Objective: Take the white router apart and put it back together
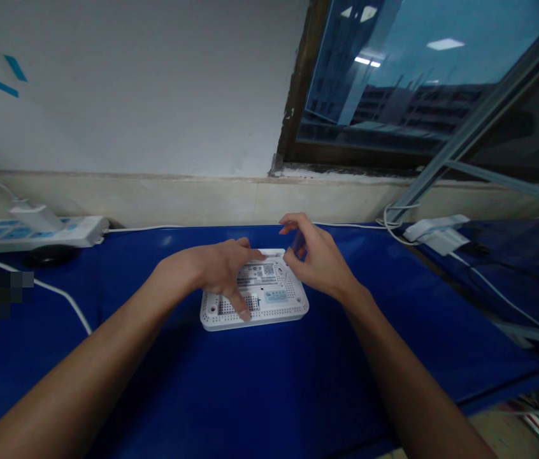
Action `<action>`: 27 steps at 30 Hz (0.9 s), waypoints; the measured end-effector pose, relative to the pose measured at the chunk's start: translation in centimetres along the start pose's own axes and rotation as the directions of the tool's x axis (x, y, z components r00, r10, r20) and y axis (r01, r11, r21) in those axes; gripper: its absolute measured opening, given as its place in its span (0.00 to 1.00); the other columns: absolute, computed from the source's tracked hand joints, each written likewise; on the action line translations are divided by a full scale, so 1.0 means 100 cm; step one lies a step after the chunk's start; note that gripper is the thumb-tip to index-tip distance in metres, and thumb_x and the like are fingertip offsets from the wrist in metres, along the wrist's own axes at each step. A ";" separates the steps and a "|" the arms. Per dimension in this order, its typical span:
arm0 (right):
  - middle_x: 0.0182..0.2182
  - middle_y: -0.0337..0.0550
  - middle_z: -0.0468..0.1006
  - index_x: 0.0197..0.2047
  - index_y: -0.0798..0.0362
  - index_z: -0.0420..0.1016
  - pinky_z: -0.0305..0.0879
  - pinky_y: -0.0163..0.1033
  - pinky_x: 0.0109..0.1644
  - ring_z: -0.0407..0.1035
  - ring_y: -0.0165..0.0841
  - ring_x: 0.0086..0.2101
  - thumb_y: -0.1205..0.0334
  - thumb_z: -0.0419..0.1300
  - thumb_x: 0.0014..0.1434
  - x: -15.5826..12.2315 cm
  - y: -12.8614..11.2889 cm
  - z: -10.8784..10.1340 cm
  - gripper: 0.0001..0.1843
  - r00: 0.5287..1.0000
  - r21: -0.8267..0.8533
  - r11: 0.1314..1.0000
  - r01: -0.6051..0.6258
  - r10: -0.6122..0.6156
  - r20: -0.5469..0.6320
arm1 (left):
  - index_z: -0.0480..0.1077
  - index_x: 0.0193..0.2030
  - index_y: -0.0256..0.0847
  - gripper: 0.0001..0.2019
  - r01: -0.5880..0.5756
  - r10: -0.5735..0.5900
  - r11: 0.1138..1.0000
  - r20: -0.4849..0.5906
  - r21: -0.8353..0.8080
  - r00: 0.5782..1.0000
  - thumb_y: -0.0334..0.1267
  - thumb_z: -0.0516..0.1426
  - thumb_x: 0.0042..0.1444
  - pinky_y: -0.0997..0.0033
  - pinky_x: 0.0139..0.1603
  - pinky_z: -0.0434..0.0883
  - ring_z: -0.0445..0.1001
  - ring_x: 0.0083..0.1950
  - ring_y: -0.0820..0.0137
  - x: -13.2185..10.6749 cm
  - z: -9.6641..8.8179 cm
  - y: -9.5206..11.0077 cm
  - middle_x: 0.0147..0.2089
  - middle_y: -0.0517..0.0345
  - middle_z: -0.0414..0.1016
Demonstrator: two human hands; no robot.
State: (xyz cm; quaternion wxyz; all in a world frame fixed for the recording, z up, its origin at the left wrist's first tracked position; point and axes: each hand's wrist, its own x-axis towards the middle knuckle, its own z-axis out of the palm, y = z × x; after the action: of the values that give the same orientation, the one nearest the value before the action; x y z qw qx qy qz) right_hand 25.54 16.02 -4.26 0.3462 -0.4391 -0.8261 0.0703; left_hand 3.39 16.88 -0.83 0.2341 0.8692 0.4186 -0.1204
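Note:
A white router (pixel 276 310) lies label side up on the blue tabletop, with vent holes, printed labels and corner screw holes showing. My left hand (pixel 222 271) spans its left part, the thumb on the near edge and the fingers at the far side, holding it against the table. At the router's far right corner, my right hand (pixel 320 258) is curled, thumb and fingers bent toward each other. Something dark bluish shows between those fingers, but I cannot make out what it is. The tips of the left fingers are partly hidden.
To the left sits a white power strip (pixel 90 231) with a plugged-in adapter (pixel 37 217), beside a black oval object (pixel 50 255). White adapters (pixel 441 236) with cables lie at the right. A metal frame (pixel 465 140) crosses before the window. The blue table (pixel 231 389) meets the wall behind.

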 end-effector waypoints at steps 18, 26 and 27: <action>0.39 0.41 0.78 0.51 0.50 0.66 0.64 0.37 0.34 0.67 0.28 0.26 0.66 0.57 0.62 0.001 0.003 0.001 0.14 1.000 0.052 0.999 0.008 -0.007 -0.014 | 0.54 0.73 0.49 0.58 0.005 -0.005 1.000 0.015 0.004 1.000 0.64 0.69 0.35 0.52 0.63 0.67 0.65 0.64 0.48 -0.001 -0.001 -0.001 0.68 0.46 0.59; 0.43 0.42 0.78 0.52 0.49 0.66 0.63 0.37 0.34 0.68 0.29 0.28 0.68 0.59 0.57 0.000 -0.001 -0.002 0.19 1.000 -0.006 1.000 0.018 -0.018 -0.004 | 0.53 0.73 0.51 0.58 -0.001 0.001 1.000 0.003 0.008 1.000 0.63 0.69 0.35 0.53 0.65 0.64 0.62 0.68 0.47 0.000 0.000 -0.002 0.69 0.47 0.59; 0.41 0.42 0.78 0.51 0.49 0.67 0.63 0.37 0.33 0.68 0.29 0.28 0.64 0.60 0.60 0.000 0.000 -0.002 0.16 1.000 -0.002 1.000 0.018 -0.018 -0.006 | 0.53 0.73 0.50 0.58 -0.005 0.005 1.000 0.002 0.007 1.000 0.64 0.69 0.35 0.53 0.65 0.64 0.63 0.67 0.47 0.000 0.000 -0.002 0.69 0.47 0.60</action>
State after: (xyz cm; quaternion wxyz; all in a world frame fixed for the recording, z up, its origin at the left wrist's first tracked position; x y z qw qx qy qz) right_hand 25.67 15.97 -4.09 0.3489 -0.4322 -0.8290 0.0649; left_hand 3.22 16.97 -0.92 0.2316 0.8709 0.4159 -0.1220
